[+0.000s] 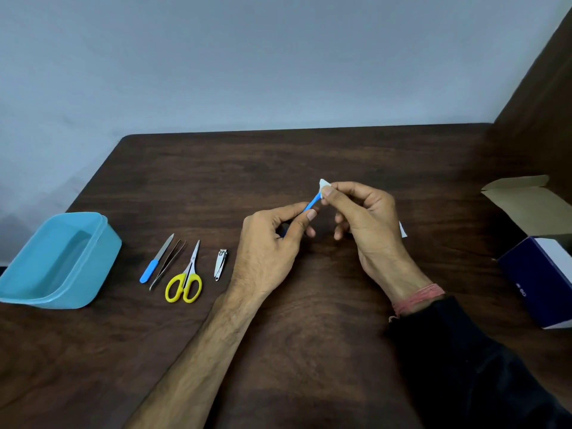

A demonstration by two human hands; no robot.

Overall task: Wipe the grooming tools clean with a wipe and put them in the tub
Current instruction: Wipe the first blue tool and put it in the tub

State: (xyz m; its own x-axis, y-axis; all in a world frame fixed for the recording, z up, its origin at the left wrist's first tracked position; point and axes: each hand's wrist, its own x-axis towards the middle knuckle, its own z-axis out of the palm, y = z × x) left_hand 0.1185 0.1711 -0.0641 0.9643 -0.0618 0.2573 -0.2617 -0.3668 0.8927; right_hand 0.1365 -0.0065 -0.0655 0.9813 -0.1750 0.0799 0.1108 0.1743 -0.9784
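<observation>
Pinching the blue-handled tool (310,206) steady, the left hand (272,239) presents its tip so the right hand (363,221) squeezes the wipe (324,183) round it; tub (58,261) waits at the table's left edge.

A dark wooden table (309,156) stands against a plain pale grey-blue wall (247,57).

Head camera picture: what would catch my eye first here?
Mid-table, the left hand holds a blue-handled tool while the right hand pinches a white wipe over its tip. At the left stand a blue tub and a row of tools, the yellow-handled scissors brightest.
</observation>
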